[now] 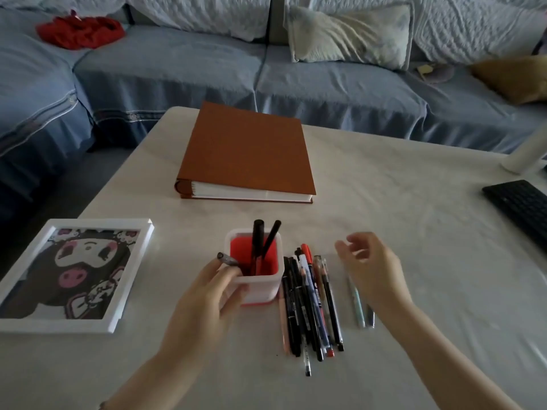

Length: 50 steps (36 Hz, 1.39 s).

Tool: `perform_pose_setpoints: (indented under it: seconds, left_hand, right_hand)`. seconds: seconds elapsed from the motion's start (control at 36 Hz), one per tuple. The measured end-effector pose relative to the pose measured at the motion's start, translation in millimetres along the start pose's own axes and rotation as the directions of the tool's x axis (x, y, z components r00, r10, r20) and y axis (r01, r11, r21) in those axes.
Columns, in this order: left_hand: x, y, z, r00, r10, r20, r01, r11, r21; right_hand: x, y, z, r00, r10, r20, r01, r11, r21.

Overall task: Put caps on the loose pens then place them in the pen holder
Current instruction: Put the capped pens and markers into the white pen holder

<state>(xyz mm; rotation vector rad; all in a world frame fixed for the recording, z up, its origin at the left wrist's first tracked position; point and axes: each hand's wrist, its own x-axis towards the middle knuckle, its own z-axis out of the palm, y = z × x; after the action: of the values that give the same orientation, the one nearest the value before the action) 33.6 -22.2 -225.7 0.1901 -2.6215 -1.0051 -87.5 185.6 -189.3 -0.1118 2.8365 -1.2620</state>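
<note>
A white pen holder (pixel 262 287) with a red inside stands near the table's front middle, with two black pens (pixel 258 241) upright in it. My left hand (pixel 204 297) is at the holder's left rim, fingers closed on a dark pen (pixel 226 259) whose end points up and left. A pile of several loose pens (pixel 310 306) lies just right of the holder. Two more pens, one pale green (pixel 356 303), lie farther right, partly under my right hand (pixel 373 270). That hand hovers above them with fingers spread, holding nothing.
A brown binder (pixel 248 149) lies behind the holder. A white picture frame (pixel 130 279) with a cartoon picture sits at the left. A black keyboard (pixel 524 208) and a white cylinder (pixel 529 152) are at the right edge. A blue sofa (pixel 177 66) runs behind the table.
</note>
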Motion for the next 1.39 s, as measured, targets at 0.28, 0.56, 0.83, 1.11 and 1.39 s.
perform_pose_setpoints:
  seconds: [0.28,0.56,0.83,1.11,1.39]
  left_hand:
    - [2.5,1.7,3.2,0.999,0.033,-0.041,-0.031,0.999,0.045]
    - [3.3,2.3,0.6,1.000,-0.004,0.000,0.004,0.999,0.038]
    - [1.7,3.0,2.4,0.998,-0.058,0.016,0.058,0.998,0.008]
    - [2.8,7.6,-2.3,0.998,-0.046,0.034,0.045,0.998,0.049]
    - [4.6,6.1,-3.7,0.999,-0.027,0.032,0.027,0.999,-0.020]
  right_hand:
    - [17.2,55.1,7.8,0.940,0.311,0.139,-0.225,0.874,-0.431]
    - [17.1,22.7,15.0,0.957,0.188,0.221,-0.158,0.977,-0.145]
    - [-14.1,-88.7,-13.3,0.963,-0.268,-0.010,0.243,0.855,0.458]
    - [-15.1,-80.1,52.6,0.966,-0.248,0.072,0.242,0.966,0.090]
    - [-13.1,-36.7,12.9,0.984,-0.163,0.071,0.160,0.986,0.047]
